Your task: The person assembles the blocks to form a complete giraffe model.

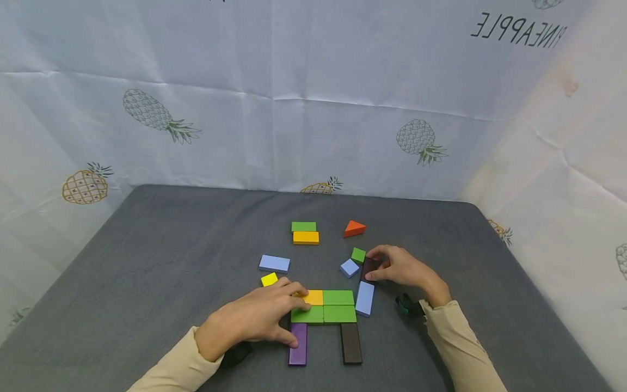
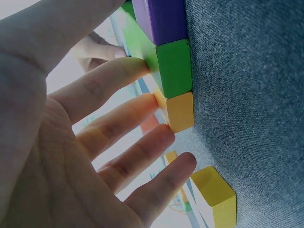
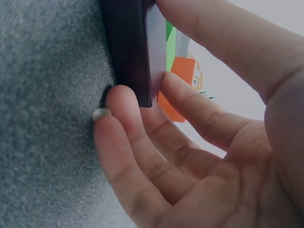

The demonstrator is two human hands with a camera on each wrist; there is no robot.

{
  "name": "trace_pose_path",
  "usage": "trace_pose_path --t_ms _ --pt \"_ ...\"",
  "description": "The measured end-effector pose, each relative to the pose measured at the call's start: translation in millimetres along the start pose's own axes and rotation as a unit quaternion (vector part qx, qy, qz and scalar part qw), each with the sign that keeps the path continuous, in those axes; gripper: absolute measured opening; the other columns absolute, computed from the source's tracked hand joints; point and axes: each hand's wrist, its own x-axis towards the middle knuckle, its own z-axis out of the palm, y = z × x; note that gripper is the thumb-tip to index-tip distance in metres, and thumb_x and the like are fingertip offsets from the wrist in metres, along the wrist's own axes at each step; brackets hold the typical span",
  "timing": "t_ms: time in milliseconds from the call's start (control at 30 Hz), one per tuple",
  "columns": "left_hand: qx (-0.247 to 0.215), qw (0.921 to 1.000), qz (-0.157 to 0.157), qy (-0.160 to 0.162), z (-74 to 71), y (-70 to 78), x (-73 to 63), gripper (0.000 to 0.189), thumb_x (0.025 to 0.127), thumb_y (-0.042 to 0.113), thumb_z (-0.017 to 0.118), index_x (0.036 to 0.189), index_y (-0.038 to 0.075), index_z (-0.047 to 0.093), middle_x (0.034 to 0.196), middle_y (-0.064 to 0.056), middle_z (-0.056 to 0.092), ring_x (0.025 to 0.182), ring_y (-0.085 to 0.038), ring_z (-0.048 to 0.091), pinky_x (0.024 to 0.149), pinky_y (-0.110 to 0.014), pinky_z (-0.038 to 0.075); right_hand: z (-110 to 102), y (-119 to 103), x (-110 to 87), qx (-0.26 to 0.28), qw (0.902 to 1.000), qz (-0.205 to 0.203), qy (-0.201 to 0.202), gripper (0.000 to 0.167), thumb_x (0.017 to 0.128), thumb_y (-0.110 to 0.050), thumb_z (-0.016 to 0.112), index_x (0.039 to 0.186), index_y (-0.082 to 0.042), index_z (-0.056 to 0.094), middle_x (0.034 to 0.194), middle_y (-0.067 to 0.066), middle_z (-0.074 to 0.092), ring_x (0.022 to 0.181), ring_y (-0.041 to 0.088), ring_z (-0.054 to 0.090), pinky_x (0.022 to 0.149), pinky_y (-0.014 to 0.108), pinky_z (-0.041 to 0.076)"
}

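On the grey cloth, green blocks (image 1: 339, 314) and an orange-yellow block (image 1: 315, 297) lie joined in a flat rectangle. A purple block (image 1: 298, 356) and a dark brown block (image 1: 351, 344) extend from its near side. My left hand (image 1: 257, 316) is spread over the left end, its fingertips touching the green and orange-yellow blocks, the thumb by the purple one. To the right, my right hand (image 1: 404, 269) holds another dark block (image 3: 130, 52) between thumb and fingers, low at the cloth. That block meets the end of a light blue block (image 1: 364, 298) beside the rectangle.
A small green block (image 1: 358, 255) and a small blue block (image 1: 350, 268) lie left of the right hand. Farther back are an orange triangle (image 1: 354, 228) and a green and yellow pair (image 1: 306, 238). A blue block (image 1: 274, 263) and a yellow block (image 1: 269, 279) lie beyond the left hand.
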Motion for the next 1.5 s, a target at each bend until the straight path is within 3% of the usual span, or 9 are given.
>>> trace_pose_path --t_ms 800,1100,1500 --pt "0.000 1.0000 0.000 0.000 -1.2 0.3 -0.5 0.056 0.075 0.043 0.085 0.123 0.018 0.070 0.132 0.002 0.058 0.119 -0.014 0.050 0.092 -0.032 0.053 -0.6 0.4 0.2 -0.010 0.9999 0.003 0.001 0.052 0.085 -0.023 0.078 0.127 0.002 0.060 0.114 0.016 0.063 0.088 0.016 0.061 0.073 0.031 0.049" --pt "0.001 1.0000 0.004 0.003 -1.0 0.0 -0.6 0.056 0.075 0.043 0.085 0.123 0.018 0.070 0.131 0.002 0.058 0.118 -0.014 0.050 0.091 -0.031 0.053 1.5 -1.3 -2.6 -0.021 0.9994 0.024 -0.013 0.075 0.074 -0.031 0.088 0.134 -0.002 0.054 0.122 0.017 0.057 0.102 0.024 0.059 0.078 0.037 0.052" --pt "0.000 1.0000 0.002 0.002 -0.1 -0.5 -0.7 0.056 0.075 0.044 0.084 0.123 0.019 0.070 0.131 0.002 0.058 0.117 -0.014 0.050 0.090 -0.032 0.054 3.6 -2.3 -1.3 -0.022 0.9996 0.016 -0.010 0.076 0.073 -0.029 0.089 0.133 0.000 0.053 0.120 0.017 0.057 0.101 0.025 0.058 0.076 0.035 0.051"
